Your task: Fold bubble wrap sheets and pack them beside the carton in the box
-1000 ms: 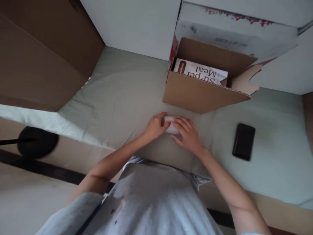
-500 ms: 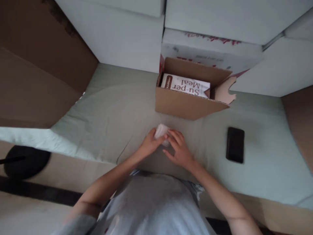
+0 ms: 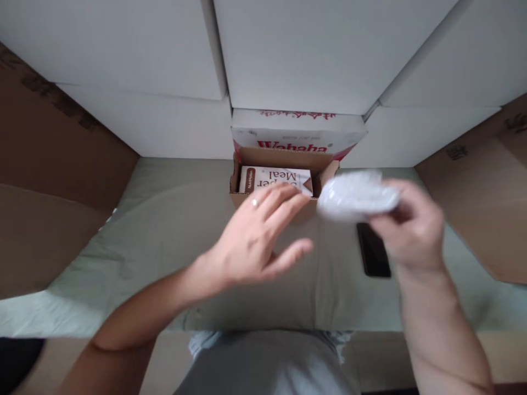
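White and glossy, a blurred, wrapped-looking bundle [image 3: 354, 196] is held up at its right end by the person's right hand [image 3: 411, 222], thumb and fingers pinched firmly around it, to the right of an open brown cardboard carton [image 3: 288, 156]; whether the two touch cannot be told. The person's left hand [image 3: 263, 236] holds nothing, its fingers stretched forward and the thumb set wide of them, a silver-coloured ring [image 3: 254, 203] on one finger, and it hides part of the carton's front. Inside the carton sits a white box with brown lettering [image 3: 280, 176], "Meal" showing upside down. Just behind stands a white box printed "Wahaha" in red [image 3: 304, 134], with plain white panels [image 3: 296, 55] above it. Near the right hand, a black, flat, phone-like rectangle [image 3: 374, 255] lies partly hidden on pale green cloth [image 3: 177, 230], between large brown cardboard surfaces at left [image 3: 53, 192] and right
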`<state>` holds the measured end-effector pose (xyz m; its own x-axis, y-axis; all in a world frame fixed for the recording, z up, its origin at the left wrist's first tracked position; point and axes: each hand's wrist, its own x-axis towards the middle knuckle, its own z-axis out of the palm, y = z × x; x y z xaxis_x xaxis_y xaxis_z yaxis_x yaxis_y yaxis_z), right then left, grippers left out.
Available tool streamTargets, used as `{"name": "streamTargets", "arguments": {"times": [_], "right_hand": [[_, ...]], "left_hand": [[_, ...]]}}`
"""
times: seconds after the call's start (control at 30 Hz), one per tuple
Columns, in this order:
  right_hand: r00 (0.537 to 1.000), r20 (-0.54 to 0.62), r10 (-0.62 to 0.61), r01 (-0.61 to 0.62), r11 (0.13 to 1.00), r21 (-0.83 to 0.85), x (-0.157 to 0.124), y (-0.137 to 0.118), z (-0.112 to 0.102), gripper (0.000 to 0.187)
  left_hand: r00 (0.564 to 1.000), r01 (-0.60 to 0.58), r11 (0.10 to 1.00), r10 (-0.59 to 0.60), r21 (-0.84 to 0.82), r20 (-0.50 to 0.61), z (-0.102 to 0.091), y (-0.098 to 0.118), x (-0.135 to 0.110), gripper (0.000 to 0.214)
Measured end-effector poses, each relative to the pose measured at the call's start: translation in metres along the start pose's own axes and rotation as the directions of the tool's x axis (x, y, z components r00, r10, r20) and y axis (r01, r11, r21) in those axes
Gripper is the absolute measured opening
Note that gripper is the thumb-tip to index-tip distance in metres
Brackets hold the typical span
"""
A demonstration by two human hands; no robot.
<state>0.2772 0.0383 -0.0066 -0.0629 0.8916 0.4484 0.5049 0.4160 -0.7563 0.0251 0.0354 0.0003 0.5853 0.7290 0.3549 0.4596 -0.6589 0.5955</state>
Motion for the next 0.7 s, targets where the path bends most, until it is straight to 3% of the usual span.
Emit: {"name": "streamTargets", "arguments": {"times": [0.03, 0.1, 0.17, 0.23, 0.33, 0.47, 0.63, 0.7], "right_hand": [[0.998, -0.052, -0.024, 0.024, 1.000, 0.002, 0.018, 0.007, -0.006, 0.029], [0.997, -0.004, -0.082, 0.082, 0.997, -0.003, 0.052, 0.020, -0.012, 0.034], [0.974, 0.173, -0.144, 0.154, 0.987, -0.046, 0.077, 0.029, -0.011, 0.027], [0.920, 0.326, -0.217, 0.262, 0.960, -0.101, 0.092, 0.033, -0.007, 0.019], [0.819, 0.496, -0.288, 0.432, 0.879, -0.202, 0.102, 0.038, -0.001, 0.017], [0.648, 0.729, -0.220, 0.590, 0.751, -0.297, 0.106, 0.037, 0.003, 0.018], [0.563, 0.817, -0.125, 0.720, 0.559, -0.411, 0.104, 0.021, 0.016, 0.005], [0.512, 0.854, -0.095, 0.753, 0.528, -0.392, 0.103, 0.019, 0.021, 0.016]], "left_hand": [[1.000, -0.006, 0.999, 0.005, 0.037, 0.017, -0.005, -0.006, 0.015, 0.046], [0.995, -0.007, 0.994, -0.004, 0.105, 0.097, -0.009, -0.020, 0.040, 0.048], [0.980, -0.005, 0.984, -0.031, 0.180, 0.198, -0.004, -0.034, 0.054, 0.056], [0.959, 0.000, 0.967, -0.072, 0.256, 0.272, 0.003, -0.043, 0.059, 0.062], [0.949, 0.013, 0.942, -0.117, 0.335, 0.292, 0.010, -0.049, 0.055, 0.068], [0.953, 0.020, 0.937, -0.123, 0.348, 0.278, 0.007, -0.050, 0.050, 0.067], [0.937, 0.019, 0.926, -0.147, 0.376, 0.316, 0.006, -0.046, 0.053, 0.061], [0.940, 0.015, 0.921, -0.146, 0.389, 0.309, 0.008, -0.044, 0.052, 0.060]]}}
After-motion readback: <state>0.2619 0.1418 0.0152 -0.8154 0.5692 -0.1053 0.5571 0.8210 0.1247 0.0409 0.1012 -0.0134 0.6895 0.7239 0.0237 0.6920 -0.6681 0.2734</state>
